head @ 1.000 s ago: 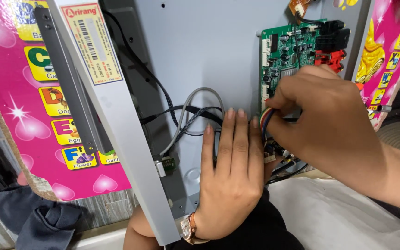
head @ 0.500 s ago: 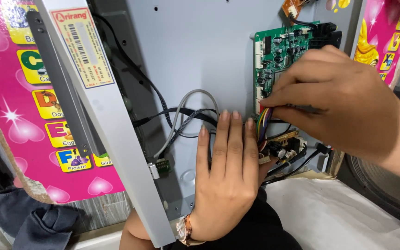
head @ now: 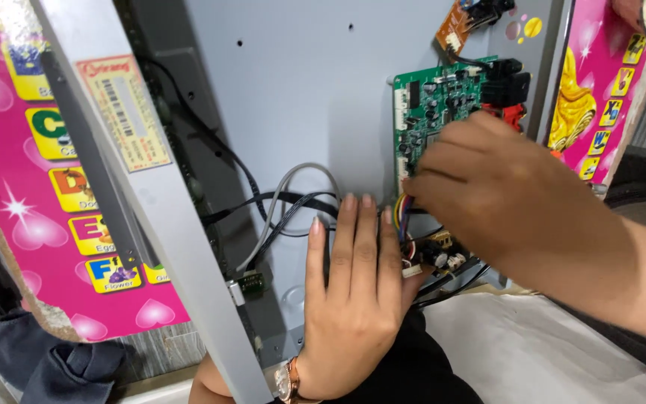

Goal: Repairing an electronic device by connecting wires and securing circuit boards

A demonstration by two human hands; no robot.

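left hand (head: 353,299) flat on grey panel (head: 308,97), pink poster (head: 46,187) behind

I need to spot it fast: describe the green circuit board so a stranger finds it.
Start at the grey metal back panel. Near its upper right corner sits the green circuit board, just above the right hand. Only it is green; the small board above is orange.

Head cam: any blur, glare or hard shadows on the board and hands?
Head view: lighting is soft and even, no hard shadows on the grey back panel; green circuit board is fairly sharp; right hand is slightly soft at the fingertips over the coloured wires; left hand is crisp, flat on the panel; mild glare on the pink poster.
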